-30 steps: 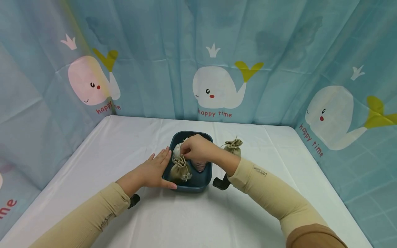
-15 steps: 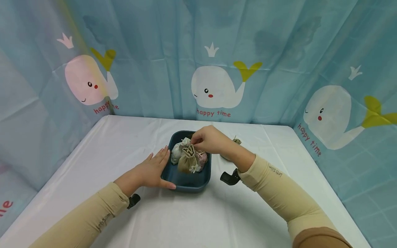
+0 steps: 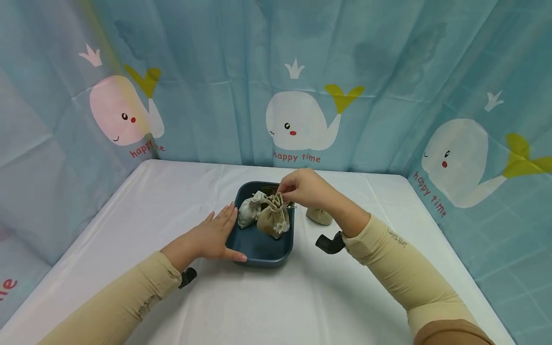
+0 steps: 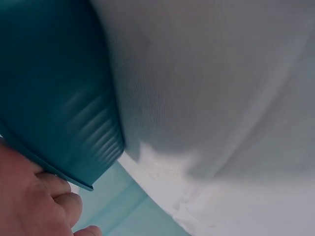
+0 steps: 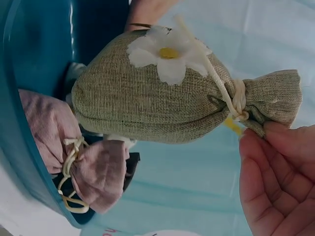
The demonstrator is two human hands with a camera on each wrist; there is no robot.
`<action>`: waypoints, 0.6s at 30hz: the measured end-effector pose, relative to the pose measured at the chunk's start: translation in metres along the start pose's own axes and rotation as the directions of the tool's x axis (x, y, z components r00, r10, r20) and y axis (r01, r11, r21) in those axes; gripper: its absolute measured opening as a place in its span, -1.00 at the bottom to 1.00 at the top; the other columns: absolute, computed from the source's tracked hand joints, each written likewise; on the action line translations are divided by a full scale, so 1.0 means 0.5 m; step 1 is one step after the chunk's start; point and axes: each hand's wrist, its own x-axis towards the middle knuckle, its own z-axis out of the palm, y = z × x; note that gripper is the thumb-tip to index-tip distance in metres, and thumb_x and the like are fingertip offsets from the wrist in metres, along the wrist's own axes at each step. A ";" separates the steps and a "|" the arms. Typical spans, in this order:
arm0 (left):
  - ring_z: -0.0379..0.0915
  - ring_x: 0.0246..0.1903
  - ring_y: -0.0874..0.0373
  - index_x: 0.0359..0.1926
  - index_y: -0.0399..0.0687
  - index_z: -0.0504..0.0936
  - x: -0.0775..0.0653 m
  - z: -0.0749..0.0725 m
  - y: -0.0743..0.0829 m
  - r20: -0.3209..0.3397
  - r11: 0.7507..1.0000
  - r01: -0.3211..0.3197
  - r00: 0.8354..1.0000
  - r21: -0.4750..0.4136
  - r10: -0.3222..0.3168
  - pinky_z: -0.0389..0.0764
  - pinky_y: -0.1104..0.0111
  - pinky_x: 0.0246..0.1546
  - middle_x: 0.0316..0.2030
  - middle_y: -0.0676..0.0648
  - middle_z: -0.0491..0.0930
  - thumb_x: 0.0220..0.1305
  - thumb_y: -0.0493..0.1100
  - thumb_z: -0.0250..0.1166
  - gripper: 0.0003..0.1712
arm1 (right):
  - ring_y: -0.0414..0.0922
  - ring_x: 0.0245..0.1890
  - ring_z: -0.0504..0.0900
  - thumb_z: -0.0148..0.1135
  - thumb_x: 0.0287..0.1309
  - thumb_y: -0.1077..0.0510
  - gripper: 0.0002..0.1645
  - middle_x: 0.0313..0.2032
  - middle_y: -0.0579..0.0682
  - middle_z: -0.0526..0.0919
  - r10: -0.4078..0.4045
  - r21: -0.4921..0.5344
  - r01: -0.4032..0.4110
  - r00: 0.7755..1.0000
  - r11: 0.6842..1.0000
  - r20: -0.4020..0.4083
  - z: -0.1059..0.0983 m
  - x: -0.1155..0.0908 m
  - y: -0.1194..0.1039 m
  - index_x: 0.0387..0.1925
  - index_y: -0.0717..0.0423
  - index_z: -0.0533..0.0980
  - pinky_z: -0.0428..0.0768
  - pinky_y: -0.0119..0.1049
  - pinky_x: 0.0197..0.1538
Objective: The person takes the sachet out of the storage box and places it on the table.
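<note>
By its gathered neck, my right hand (image 3: 307,188) pinches a tan drawstring sachet (image 3: 271,222) over a dark blue plastic bin (image 3: 264,263). Up close in the right wrist view, the sachet's woven cloth carries a white fabric flower (image 5: 170,58) with a yellow centre, and cord binds the neck. My left hand (image 3: 211,238) rests along the bin's left rim, fingers straight and thumb at the front edge. Inside the bin sit a whitish sachet (image 3: 248,212) and a pink sachet (image 5: 47,125); in the head view the tan sachet hides the pink one.
Another tan sachet (image 3: 319,217) stands on the white-covered table (image 3: 267,306) right of the bin, partly behind my right wrist. A blue curtain (image 3: 207,120) with whale prints encloses the table's back and sides. Black camera mounts (image 3: 330,243) hang below both wrists.
My right hand has lifted the tan sachet from the bin's front left and carried it back and right. My left hand stays at the rim.
</note>
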 end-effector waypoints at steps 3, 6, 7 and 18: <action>-0.38 0.38 -0.11 0.40 -0.30 -0.22 0.001 0.002 0.004 -0.002 1.000 0.010 1.000 -0.002 -0.010 -0.14 -0.08 0.27 0.40 -0.24 -0.35 -0.30 0.70 0.01 0.51 | -0.23 -0.48 0.53 0.22 0.08 0.25 -0.87 -0.49 -0.15 0.64 0.006 -0.015 -0.006 1.000 1.000 -0.013 -0.007 -0.004 0.005 -0.44 0.01 0.66 0.51 -0.34 -0.39; -0.38 0.38 -0.12 0.40 -0.30 -0.22 0.001 0.000 0.006 -0.007 1.000 0.013 1.000 -0.002 -0.013 -0.13 -0.09 0.27 0.40 -0.25 -0.35 -0.29 0.68 0.05 0.50 | -0.21 -0.47 0.54 0.23 0.07 0.25 -0.88 -0.48 -0.16 0.64 0.026 -0.004 -0.026 0.999 1.000 -0.022 -0.014 -0.008 0.011 -0.44 0.01 0.66 0.51 -0.33 -0.39; -0.38 0.38 -0.12 0.40 -0.31 -0.22 0.000 0.000 0.007 -0.007 1.000 0.012 1.000 0.001 -0.012 -0.13 -0.09 0.27 0.40 -0.25 -0.35 -0.29 0.68 0.05 0.50 | -0.20 -0.46 0.54 0.24 0.07 0.24 -0.89 -0.48 -0.16 0.65 0.032 0.004 -0.032 0.999 0.999 -0.026 -0.016 -0.009 0.013 -0.44 0.01 0.66 0.52 -0.32 -0.38; -0.38 0.38 -0.12 0.40 -0.31 -0.23 -0.002 -0.001 0.011 -0.004 1.000 0.018 1.000 0.012 -0.018 -0.13 -0.08 0.27 0.40 -0.25 -0.35 -0.28 0.68 0.03 0.50 | -0.17 -0.43 0.56 0.21 0.06 0.27 -0.87 -0.45 -0.10 0.67 0.099 0.054 -0.095 0.992 0.994 -0.075 -0.049 -0.032 0.035 -0.43 0.05 0.67 0.52 -0.30 -0.36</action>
